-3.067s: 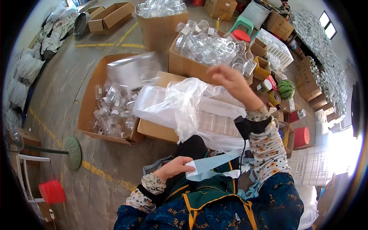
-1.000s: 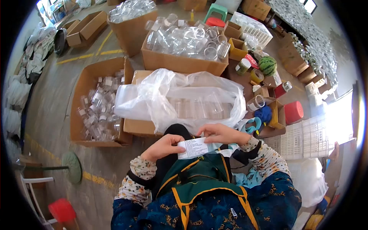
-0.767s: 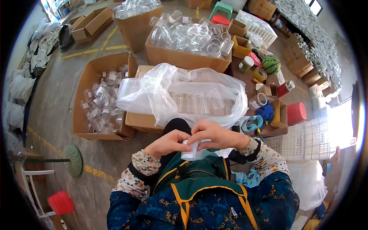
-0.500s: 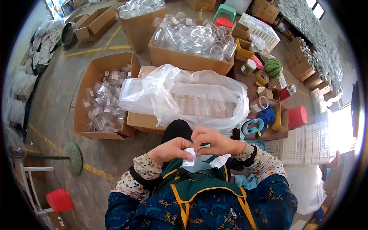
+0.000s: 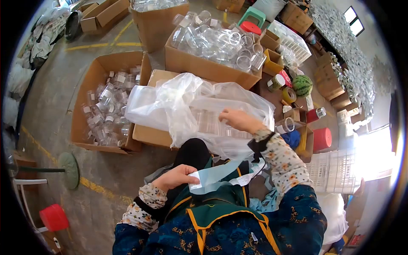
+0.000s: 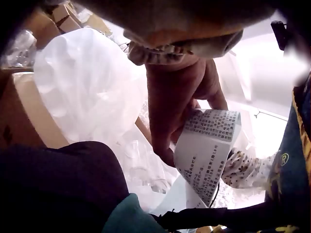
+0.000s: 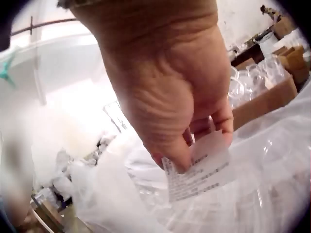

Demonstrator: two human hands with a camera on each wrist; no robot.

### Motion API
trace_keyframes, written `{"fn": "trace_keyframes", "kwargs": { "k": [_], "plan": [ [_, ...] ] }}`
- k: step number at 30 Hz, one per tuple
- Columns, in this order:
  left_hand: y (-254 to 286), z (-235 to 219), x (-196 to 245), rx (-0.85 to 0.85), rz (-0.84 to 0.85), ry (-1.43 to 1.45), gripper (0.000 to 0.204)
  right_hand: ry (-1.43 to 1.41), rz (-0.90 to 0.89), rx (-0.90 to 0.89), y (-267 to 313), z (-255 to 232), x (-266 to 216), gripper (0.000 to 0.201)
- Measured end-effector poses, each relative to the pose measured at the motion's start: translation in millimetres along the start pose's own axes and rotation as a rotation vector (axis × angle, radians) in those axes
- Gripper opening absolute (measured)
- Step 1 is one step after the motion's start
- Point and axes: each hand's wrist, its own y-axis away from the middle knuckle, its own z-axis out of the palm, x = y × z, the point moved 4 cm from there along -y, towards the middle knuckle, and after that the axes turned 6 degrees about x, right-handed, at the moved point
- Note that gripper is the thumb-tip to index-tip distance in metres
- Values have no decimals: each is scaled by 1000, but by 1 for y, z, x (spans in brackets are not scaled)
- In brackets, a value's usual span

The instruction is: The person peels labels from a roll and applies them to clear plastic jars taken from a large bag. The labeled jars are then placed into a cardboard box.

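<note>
My left hand (image 5: 175, 177) pinches the printed end of a light-blue strip of labels (image 5: 216, 174) low over the lap. In the left wrist view, rows of small printed characters cover the white label (image 6: 206, 145) at the fingers. My right hand (image 5: 242, 119) reaches over clear plastic jars (image 5: 206, 121) lying in rows inside an opened plastic bag (image 5: 180, 87). A single white printed label (image 7: 201, 170) hangs between its thumb and fingers in the right wrist view, over the bag and jars. The bag lies on a cardboard box (image 5: 151, 135).
Left of the bag stands a carton (image 5: 80, 123) of labelled jars. Behind is another carton (image 5: 204, 66) heaped with clear jars. To the right are a watermelon (image 5: 302, 86), tape rolls, a red bucket (image 5: 321, 139) and white crates (image 5: 333, 170). A green stand base (image 5: 69, 170) is at left.
Both hands were together at the label strip; the right hand has since moved forward to the bagged jars with a label. Earliest, a blurred clear jar was in the air over the left carton.
</note>
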Motion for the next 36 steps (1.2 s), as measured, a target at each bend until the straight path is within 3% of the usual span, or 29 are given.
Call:
{"fn": "trace_keyframes", "kwargs": {
  "k": [2,6,9,11,12,17,21,23,25,27,30,31,33,36],
  "plan": [
    [0,-2,2,1,5,5,23,41,39,-142,-14,31,18,15],
    [2,-11,2,25,4,23,21,208,99,-122,-22,65,39,16],
    [2,-15,-3,28,-5,34,21,401,43,-71,-20,58,21,15],
    [-1,-14,-4,19,-13,36,21,556,-67,171,-13,52,15,19],
    [-1,-13,-4,18,-12,19,20,562,-63,173,-10,51,16,19],
    [-4,-4,4,31,18,-49,21,246,108,191,19,76,33,28],
    [-12,9,23,69,86,-408,22,150,302,309,37,75,30,33],
    [-13,21,39,95,160,-662,25,-244,134,107,40,73,-13,38],
    [-13,31,48,124,226,-780,27,-1032,166,-157,56,51,-92,44],
    [-9,41,61,204,332,-935,27,-936,105,-241,81,29,-137,43],
    [0,46,69,86,263,-936,25,-936,116,-145,108,14,-134,40],
    [5,46,68,17,245,-896,24,-958,121,-88,116,9,-128,40],
    [11,43,59,-57,259,-500,21,-982,206,-123,132,6,-115,36],
    [12,47,56,-107,205,-391,22,-792,169,-155,132,-15,-136,38]
  ]
}}
